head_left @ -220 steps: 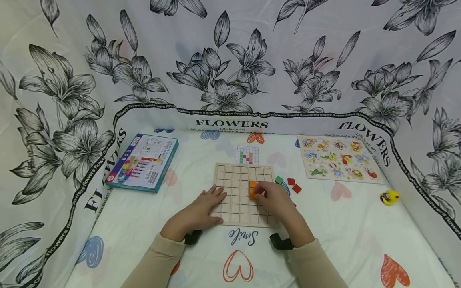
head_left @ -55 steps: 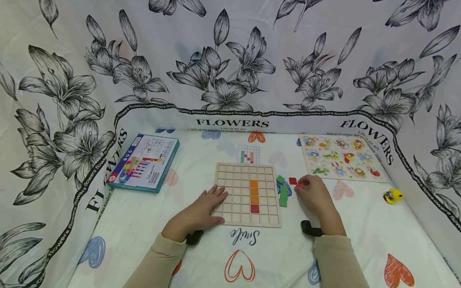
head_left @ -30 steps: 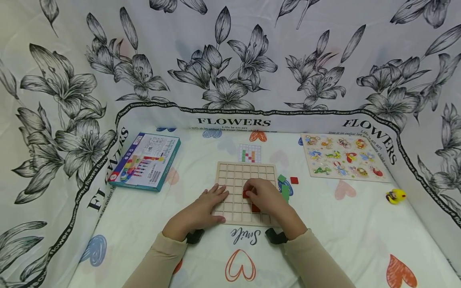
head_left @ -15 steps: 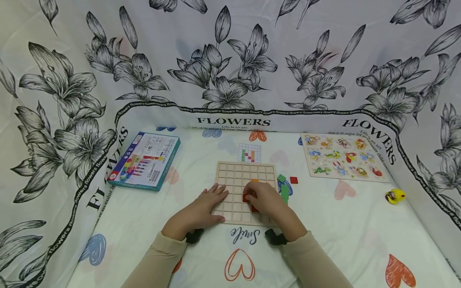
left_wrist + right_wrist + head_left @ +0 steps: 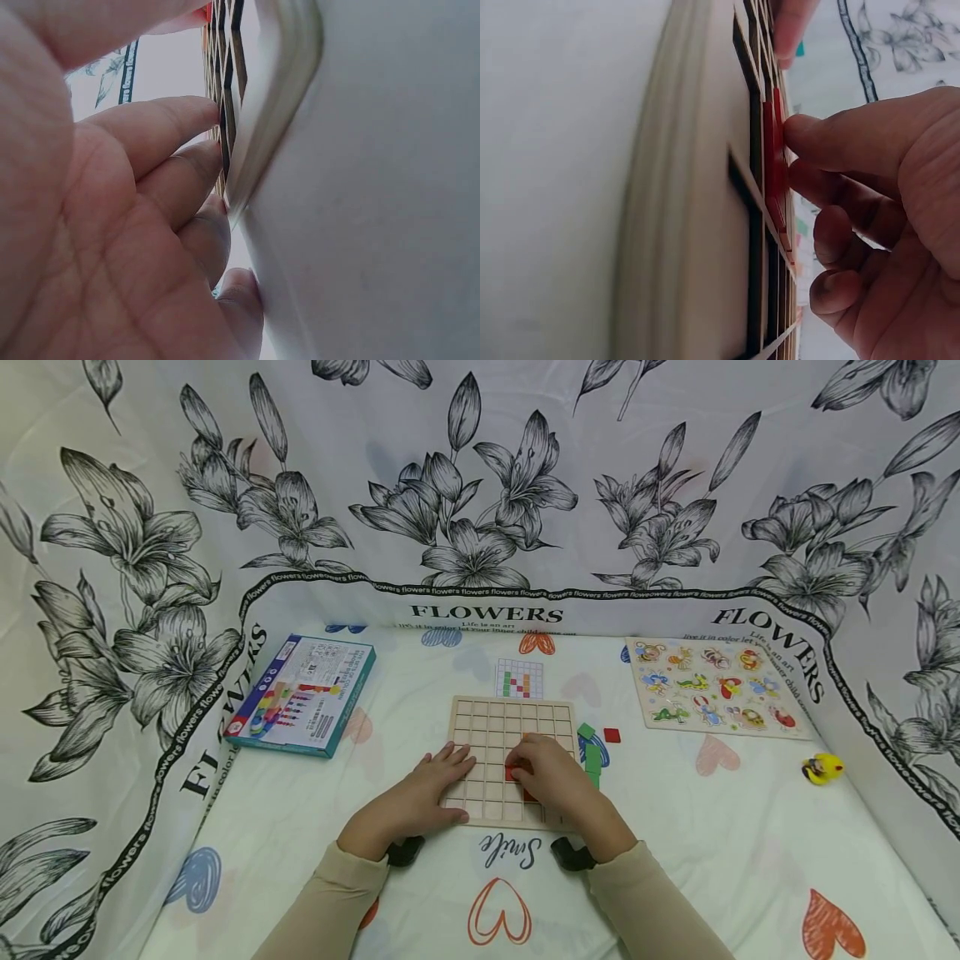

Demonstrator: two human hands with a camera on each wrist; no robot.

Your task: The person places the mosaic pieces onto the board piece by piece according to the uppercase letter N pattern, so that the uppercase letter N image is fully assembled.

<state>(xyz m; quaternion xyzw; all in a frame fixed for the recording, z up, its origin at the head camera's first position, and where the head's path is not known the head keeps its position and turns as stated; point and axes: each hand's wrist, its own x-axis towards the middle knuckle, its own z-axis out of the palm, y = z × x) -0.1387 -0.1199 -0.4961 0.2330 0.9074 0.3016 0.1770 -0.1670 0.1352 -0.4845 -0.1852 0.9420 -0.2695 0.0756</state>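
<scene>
One red tile [image 5: 510, 773] against fingers [image 5: 847, 139] of the right hand [image 5: 555, 777]

A red tile [image 5: 511, 773], partly hidden, seems to sit in a cell of the flat pale wooden grid board [image 5: 480, 724].

white cloth [image 5: 675, 843] carries grid board [image 5: 478, 729], card [image 5: 519, 678], box [image 5: 303, 695], green tiles [image 5: 592, 758].

This is a tabletop play corner; whether in a home cannot be told. White fabric drapes with black line-drawn flowers [image 5: 517, 485] enclose a white heart-printed cloth [image 5: 750, 843], which bears a pale wooden grid board [image 5: 477, 727], a wooden insect-picture board [image 5: 712, 693], a flat teal-edged cardboard box [image 5: 303, 693] and a small yellow toy [image 5: 822, 768].
</scene>
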